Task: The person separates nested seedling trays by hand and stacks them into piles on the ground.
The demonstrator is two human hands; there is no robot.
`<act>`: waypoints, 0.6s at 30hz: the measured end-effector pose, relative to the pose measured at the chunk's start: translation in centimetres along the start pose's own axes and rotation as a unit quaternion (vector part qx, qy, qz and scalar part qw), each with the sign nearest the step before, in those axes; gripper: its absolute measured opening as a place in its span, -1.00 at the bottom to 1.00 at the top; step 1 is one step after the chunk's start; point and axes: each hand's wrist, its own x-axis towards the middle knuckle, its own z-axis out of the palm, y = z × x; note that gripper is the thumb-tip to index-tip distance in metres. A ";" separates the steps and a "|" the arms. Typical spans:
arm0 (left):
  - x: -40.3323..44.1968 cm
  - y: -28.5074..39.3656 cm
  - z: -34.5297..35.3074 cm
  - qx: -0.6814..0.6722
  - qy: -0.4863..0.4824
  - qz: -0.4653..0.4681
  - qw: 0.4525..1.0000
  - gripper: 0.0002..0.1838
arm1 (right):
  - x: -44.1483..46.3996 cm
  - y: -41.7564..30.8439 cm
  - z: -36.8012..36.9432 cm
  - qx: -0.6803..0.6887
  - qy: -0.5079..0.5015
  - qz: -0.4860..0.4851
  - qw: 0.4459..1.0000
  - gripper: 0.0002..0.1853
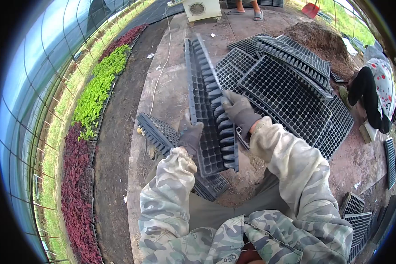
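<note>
Two black plastic seedling trays stand tilted on their long sides in front of me, touching or nearly so. The left seedling tray [205,147] turns its open cells up; the right seedling tray [216,99] shows its rounded cell undersides. My left hand [190,135], in a grey glove, is closed on the left tray's outer edge. Also gloved, my right hand [240,110] grips the right tray's edge, with its fingertips partly hidden. Below my left hand lies a small stack of seedling trays [156,132], and to the right a wide pile of trays [286,99] covers the floor.
A heap of brown soil [317,42] lies behind the pile, near a red shovel [310,10]. One person [374,88] crouches at right; another person's feet [258,16] show beside a white machine [202,9]. More trays [358,222] lie lower right. Green seedlings [99,83] and dark red seedlings [77,189] line the left.
</note>
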 end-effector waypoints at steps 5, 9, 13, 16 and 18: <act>3.6 -1.4 -4.8 -0.360 -0.080 -0.164 0.915 -0.37 | 3.7 1.0 -6.0 0.315 0.000 0.089 0.945 -0.73; 3.6 -0.6 -1.6 -0.068 -0.004 -0.021 0.997 -0.35 | 2.8 -0.2 -2.6 0.126 -0.002 0.099 0.987 -0.73; 1.8 1.8 -0.5 0.123 0.093 0.155 0.976 -0.38 | 2.1 0.4 0.7 -0.039 -0.023 -0.006 0.999 -0.68; 4.3 0.5 -3.9 0.103 0.125 0.103 0.981 -0.44 | 3.7 0.9 -2.1 0.229 0.005 0.077 0.970 -0.73; 5.4 -0.5 -6.1 0.046 0.004 -0.148 0.988 -0.44 | 4.9 2.3 -5.5 0.222 0.017 0.075 0.972 -0.72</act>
